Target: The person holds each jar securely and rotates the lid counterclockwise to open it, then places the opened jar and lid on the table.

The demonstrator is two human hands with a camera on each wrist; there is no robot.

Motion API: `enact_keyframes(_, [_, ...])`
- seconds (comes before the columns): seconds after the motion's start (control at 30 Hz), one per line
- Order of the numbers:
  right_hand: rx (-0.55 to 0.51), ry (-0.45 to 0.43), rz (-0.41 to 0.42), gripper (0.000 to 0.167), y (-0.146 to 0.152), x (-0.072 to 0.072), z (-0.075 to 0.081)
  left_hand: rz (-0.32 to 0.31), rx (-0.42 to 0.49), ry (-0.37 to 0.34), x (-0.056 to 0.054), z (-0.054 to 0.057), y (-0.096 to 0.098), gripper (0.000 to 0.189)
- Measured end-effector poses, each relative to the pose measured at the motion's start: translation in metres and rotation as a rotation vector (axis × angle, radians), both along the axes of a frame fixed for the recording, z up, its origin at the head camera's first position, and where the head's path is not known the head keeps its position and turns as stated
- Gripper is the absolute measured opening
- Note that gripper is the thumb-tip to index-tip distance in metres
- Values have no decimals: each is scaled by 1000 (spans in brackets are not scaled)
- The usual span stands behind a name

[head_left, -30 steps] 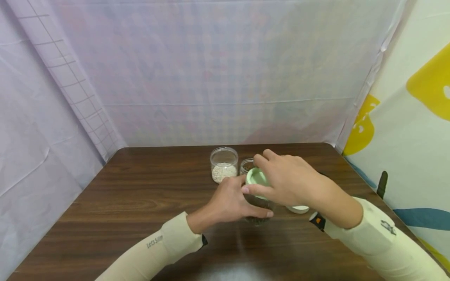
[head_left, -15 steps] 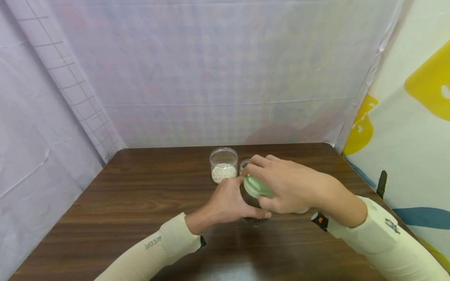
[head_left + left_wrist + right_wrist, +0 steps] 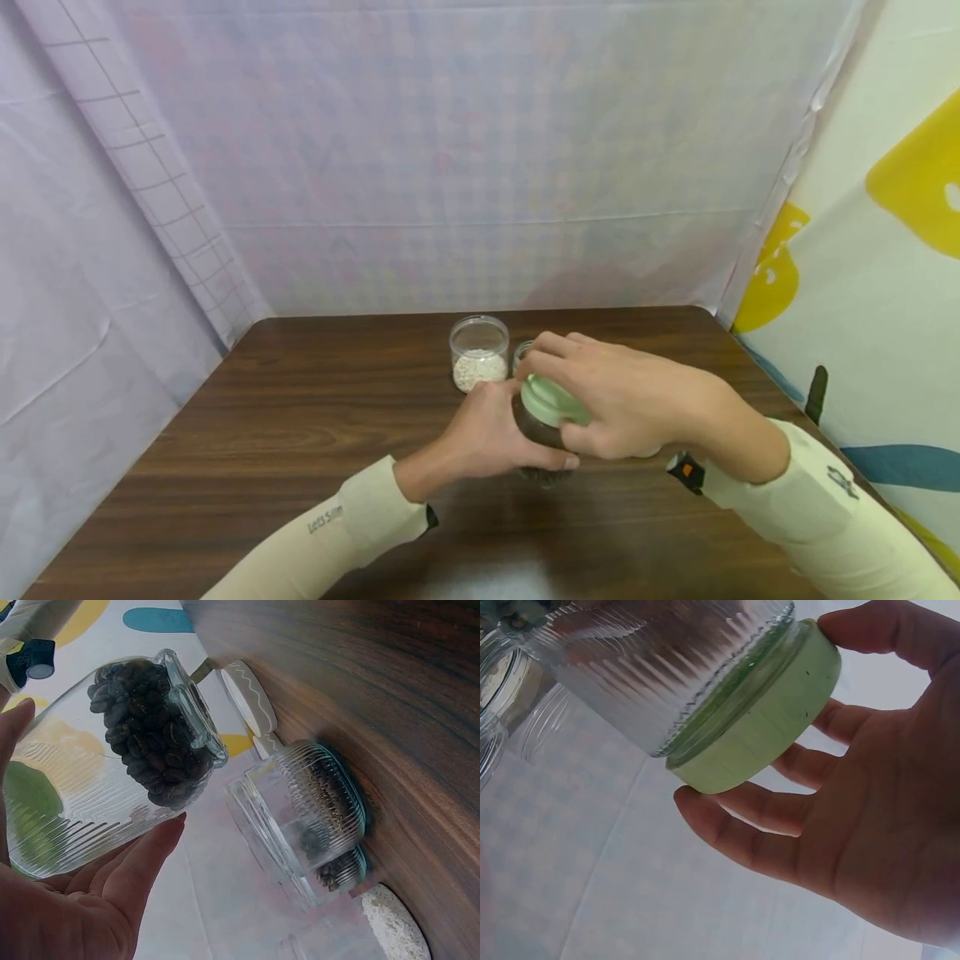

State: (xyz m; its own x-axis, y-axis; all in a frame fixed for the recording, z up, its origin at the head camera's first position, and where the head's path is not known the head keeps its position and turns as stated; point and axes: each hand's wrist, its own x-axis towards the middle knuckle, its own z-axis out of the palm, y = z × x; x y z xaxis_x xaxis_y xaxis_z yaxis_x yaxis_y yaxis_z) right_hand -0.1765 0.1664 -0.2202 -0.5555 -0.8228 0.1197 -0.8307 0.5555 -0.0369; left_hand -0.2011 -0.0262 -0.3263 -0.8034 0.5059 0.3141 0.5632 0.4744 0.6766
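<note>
My left hand (image 3: 480,429) grips a ribbed clear glass jar (image 3: 67,765) around its side, thumb and fingers apart. Dark coffee beans (image 3: 150,735) lie heaped at the jar's base, and the upper part is see-through. On the jar's mouth sits a pale green lid (image 3: 551,400). My right hand (image 3: 630,400) holds that lid from above. In the right wrist view its thumb and fingertips are spread around the green rim, and the palm stays off the top. The jar leans slightly in the head view, close over the table.
Behind the hands stands an open clear jar of white flakes (image 3: 480,362). Beside it is a smaller glass jar (image 3: 522,353), mostly hidden by my right hand. White lids (image 3: 250,697) lie on the brown wooden table (image 3: 315,400). A curtain (image 3: 465,167) hangs behind the table.
My right hand has turned over the green lid, its thumb drawing back from the near left edge to the right side. My left hand keeps its grip on the jar.
</note>
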Motion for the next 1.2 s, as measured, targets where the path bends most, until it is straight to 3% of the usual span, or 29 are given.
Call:
enact_keyframes(0.23, [-20, -23, 61, 54, 2, -2, 1, -12, 17, 28, 0, -1, 1, 66])
enact_keyframes(0.4, [-28, -26, 19, 49, 4, -1, 4, -4, -1, 16, 0, -1, 1, 60])
enact_keyframes(0.5, [-36, 31, -81, 53, 4, 0, 5, -9, -10, 11, 0, -1, 2, 59])
enact_keyframes(0.63, [-35, 118, -287, 69, 1, 0, 5, 14, -28, 28, 1, -1, 3, 66])
enact_keyframes(0.77, [-18, 133, -410, 72, -2, 0, 3, 49, -51, 35, 1, -2, 4, 69])
enact_keyframes(1.0, [47, 103, -405, 79, -8, -1, -6, 30, -69, 77, 1, -4, 6, 65])
enact_keyframes(1.2, [47, 117, -331, 59, -7, -3, -8, 32, -48, 48, -1, -5, 5, 68])
